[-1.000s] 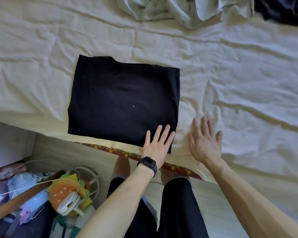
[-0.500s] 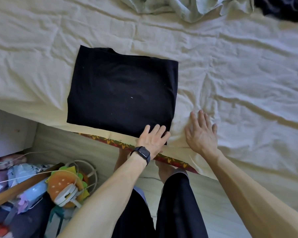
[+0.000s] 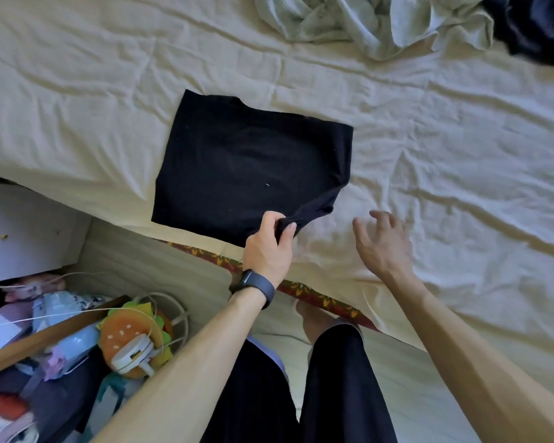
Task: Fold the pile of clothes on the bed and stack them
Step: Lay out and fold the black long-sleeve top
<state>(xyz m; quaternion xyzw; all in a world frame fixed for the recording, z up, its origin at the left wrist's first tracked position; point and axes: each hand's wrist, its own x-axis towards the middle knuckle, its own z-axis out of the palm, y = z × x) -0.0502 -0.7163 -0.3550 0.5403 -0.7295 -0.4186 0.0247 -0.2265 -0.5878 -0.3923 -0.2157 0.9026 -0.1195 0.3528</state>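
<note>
Black folded top (image 3: 250, 174): flat rectangle on the cream bed sheet (image 3: 461, 171), near the bed's edge; its near-R corner is lifted and bunched.
L hand (image 3: 269, 244): thumb and curled fingers pinch that near-R corner; fabric is drawn up into a small ridge toward the grip. Fingertips are partly buried in the cloth.
R hand (image 3: 383, 244): holds nothing, fingers loosely spread. Just beside the top's R edge, not touching it. Whether it rests on the sheet or hangs above it can't be told, prob. slightly above.
Watch (image 3: 253, 284): dark band on L wrist.
Unfolded pile: pale crumpled garment (image 3: 365, 24) at far edge, upper part cut off by frame. Dark garment (image 3: 538, 30) in the far-R corner, mostly out of frame, kind unreadable.
Bed edge: red patterned trim (image 3: 317, 295) shows below the sheet.
Floor, L side: clutter (hard to sort out), incl. a burger-shaped plush (image 3: 131, 334) w/ white cables across it.
Person: black shorts (image 3: 333, 394), one bare foot partly visible by the trim.
</note>
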